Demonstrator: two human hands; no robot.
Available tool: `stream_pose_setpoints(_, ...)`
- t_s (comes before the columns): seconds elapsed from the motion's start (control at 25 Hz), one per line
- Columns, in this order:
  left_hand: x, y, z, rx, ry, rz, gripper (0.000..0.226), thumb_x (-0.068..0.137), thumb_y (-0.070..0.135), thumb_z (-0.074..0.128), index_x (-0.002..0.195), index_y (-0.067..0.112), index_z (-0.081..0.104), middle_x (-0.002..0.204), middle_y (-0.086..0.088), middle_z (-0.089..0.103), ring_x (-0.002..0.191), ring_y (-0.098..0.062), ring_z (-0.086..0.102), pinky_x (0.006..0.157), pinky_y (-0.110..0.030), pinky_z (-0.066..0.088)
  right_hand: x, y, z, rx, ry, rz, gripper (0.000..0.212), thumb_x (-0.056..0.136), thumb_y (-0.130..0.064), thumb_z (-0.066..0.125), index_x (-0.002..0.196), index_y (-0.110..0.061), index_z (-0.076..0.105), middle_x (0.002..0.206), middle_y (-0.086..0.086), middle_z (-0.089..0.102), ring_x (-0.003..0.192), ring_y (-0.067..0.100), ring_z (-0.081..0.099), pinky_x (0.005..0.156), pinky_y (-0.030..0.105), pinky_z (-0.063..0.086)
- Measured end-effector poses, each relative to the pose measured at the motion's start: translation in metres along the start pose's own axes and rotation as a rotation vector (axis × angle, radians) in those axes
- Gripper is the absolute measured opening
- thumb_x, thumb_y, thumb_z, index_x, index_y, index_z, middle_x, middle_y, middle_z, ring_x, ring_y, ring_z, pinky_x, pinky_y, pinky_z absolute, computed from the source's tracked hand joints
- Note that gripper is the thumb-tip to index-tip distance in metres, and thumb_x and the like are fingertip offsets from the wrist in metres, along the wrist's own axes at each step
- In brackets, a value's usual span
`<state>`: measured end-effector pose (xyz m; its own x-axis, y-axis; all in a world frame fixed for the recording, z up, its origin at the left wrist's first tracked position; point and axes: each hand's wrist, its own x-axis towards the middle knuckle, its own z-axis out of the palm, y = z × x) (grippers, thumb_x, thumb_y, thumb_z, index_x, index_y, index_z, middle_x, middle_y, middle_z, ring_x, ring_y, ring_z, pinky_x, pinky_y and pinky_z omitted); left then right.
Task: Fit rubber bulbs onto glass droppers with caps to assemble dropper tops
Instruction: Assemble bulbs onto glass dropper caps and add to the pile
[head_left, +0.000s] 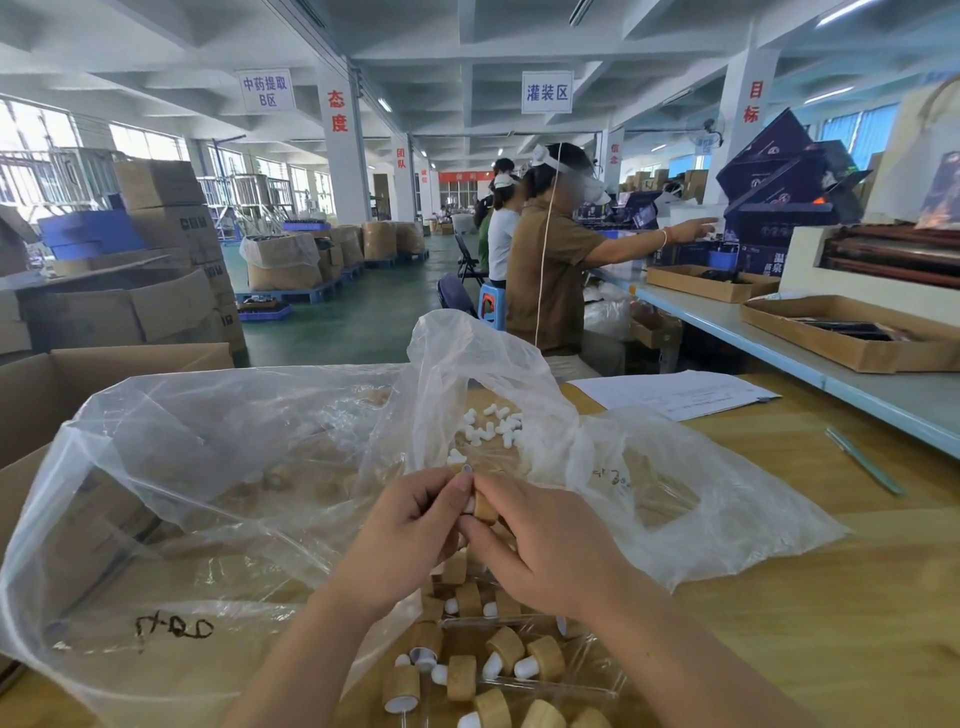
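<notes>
Head view: the left hand (410, 525) and right hand (545, 545) meet fingertip to fingertip, and their fingers cover most of the piece held between them. Only a sliver of the wooden cap (485, 509) and a bit of the white rubber bulb (470, 504) show. Whether a glass tube sits in the cap cannot be told. The right hand's curled fingers and thumb grip the cap, and the left hand's thumb and forefinger pinch the bulb. The piece lies roughly crosswise, with the bulb end toward the left hand and the cap toward the right.

Just beyond the fingertips, loose bulbs (488, 428) lie heaped among the folds of a clear plastic bag (208, 493). Left of the left hand, brown shapes show through the film, too hazy to name.

Under the wrists, finished tops (540, 660) lie pointing every way on clear plastic, and the nearest are cut off by the frame edge.

Right of the right hand is the wooden table (831, 597). A paper sheet (670, 395) and a thin greenish rod (865, 460) lie farther off on it.
</notes>
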<state>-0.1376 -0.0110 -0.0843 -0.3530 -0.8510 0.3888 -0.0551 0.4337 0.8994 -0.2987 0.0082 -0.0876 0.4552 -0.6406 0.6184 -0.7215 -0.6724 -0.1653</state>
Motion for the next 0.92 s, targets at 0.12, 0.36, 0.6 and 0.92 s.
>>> stream_pose_setpoints(0.12,-0.001,0.002,0.000,-0.047,-0.044,-0.021,0.035,0.089,0.033,0.047,0.056,0.021,0.049,0.049,0.002,0.034,0.043,-0.014,0.028,0.042,-0.022,0.024,0.000,-0.001,-0.002,0.100,0.008,0.001,0.019,0.096,-0.043,0.034,0.110,-0.030,0.036,0.074,-0.018,0.043,0.055,0.010,0.047,0.049,0.030,0.042)
stream_pose_setpoints(0.36,-0.003,0.002,-0.004,-0.153,-0.105,-0.046,0.035,0.092,0.030,0.047,0.068,0.007,0.059,0.050,0.003,0.037,0.042,-0.012,0.031,0.043,-0.020,0.029,-0.001,-0.003,-0.002,0.164,0.019,0.037,0.019,0.095,-0.036,0.035,0.110,-0.027,0.042,0.059,-0.025,0.033,0.049,-0.002,0.037,0.048,0.016,0.027)
stream_pose_setpoints(0.6,-0.005,0.000,0.005,0.138,0.029,0.042,0.039,0.087,0.043,0.048,0.066,0.011,0.059,0.048,0.004,0.043,0.044,-0.014,0.037,0.043,-0.021,0.032,-0.002,0.003,-0.006,0.027,0.155,0.138,0.041,0.097,-0.053,0.029,0.076,-0.027,0.052,0.050,-0.019,0.029,0.043,-0.001,0.036,0.045,0.009,0.021)
stream_pose_setpoints(0.92,-0.005,-0.005,0.014,0.347,0.162,0.197,0.029,0.093,0.022,0.053,0.065,0.014,0.057,0.051,0.003,0.045,0.047,-0.007,0.038,0.046,-0.014,0.030,0.004,0.004,0.002,-0.016,0.068,0.261,0.038,0.089,-0.045,0.025,0.081,-0.023,0.056,0.048,-0.009,0.039,0.045,0.011,0.042,0.043,0.018,0.022)
